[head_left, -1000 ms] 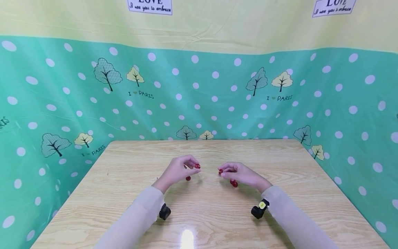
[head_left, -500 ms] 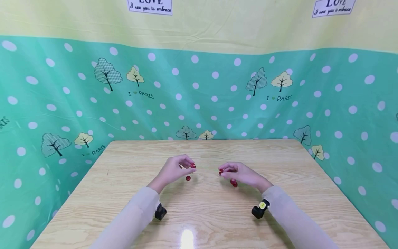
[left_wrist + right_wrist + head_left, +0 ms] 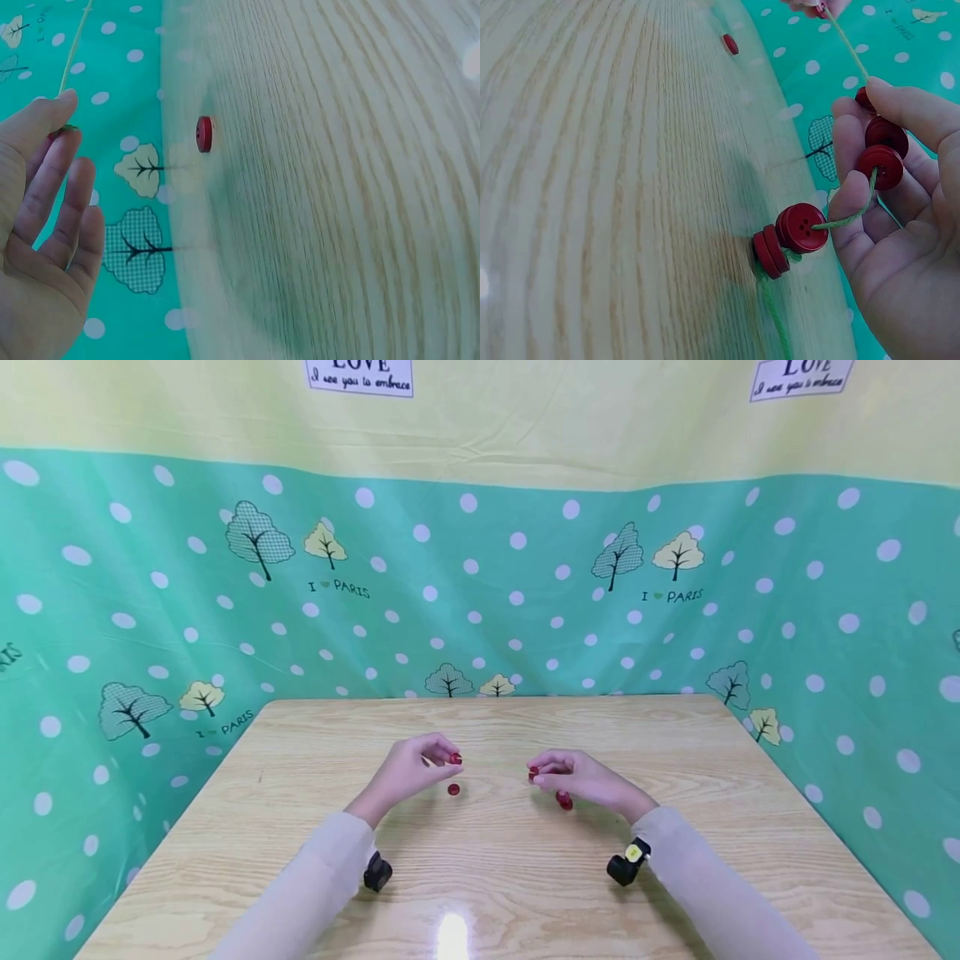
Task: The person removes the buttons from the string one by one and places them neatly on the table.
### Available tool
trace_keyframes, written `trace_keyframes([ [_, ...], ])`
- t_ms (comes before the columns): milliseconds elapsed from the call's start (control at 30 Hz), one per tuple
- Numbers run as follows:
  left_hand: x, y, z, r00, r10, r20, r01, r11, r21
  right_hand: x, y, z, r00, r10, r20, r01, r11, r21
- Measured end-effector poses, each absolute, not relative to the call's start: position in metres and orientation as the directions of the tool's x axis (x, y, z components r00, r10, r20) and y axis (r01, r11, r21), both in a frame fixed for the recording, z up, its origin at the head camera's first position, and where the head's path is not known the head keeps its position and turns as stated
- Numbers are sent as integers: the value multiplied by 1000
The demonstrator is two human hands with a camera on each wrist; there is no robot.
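My left hand (image 3: 408,772) pinches a red button (image 3: 455,759) between thumb and fingertips, over the table. In the left wrist view, that button is mostly hidden, and a light green string (image 3: 75,46) runs up from the pinch. Opposite it, my right hand (image 3: 585,778) holds a red button (image 3: 865,98) at its fingertips. More red buttons threaded on the green string (image 3: 849,220) lie against its palm, and a strung cluster of red buttons (image 3: 802,227) hangs below. The string (image 3: 847,43) stretches straight between both hands.
One loose red button (image 3: 453,789) lies on the wooden table (image 3: 480,877) below my left hand. Behind the table hangs a green dotted cloth (image 3: 480,568). Each wrist bears a small black camera, such as the left camera (image 3: 377,871).
My left hand has drawn left, away from the right hand, still pinching its button, and the gap between the hands has widened. The right hand stays almost still.
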State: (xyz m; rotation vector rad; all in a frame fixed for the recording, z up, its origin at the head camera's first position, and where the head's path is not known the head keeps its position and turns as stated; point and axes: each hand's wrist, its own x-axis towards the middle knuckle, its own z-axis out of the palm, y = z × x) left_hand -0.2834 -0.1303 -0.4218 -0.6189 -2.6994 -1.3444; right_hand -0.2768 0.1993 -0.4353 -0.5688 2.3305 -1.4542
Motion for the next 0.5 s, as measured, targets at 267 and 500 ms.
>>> trace_keyframes([
  [267,-284,-136,-420,-925,308,220,363,553,750,-277,203,-435,-856,-514,-52,-180,390,-903],
  [500,-281,-137,-419,-928,304,214,356,560,748,-277,204,-435,-859,-509,-63,-162,385,-909],
])
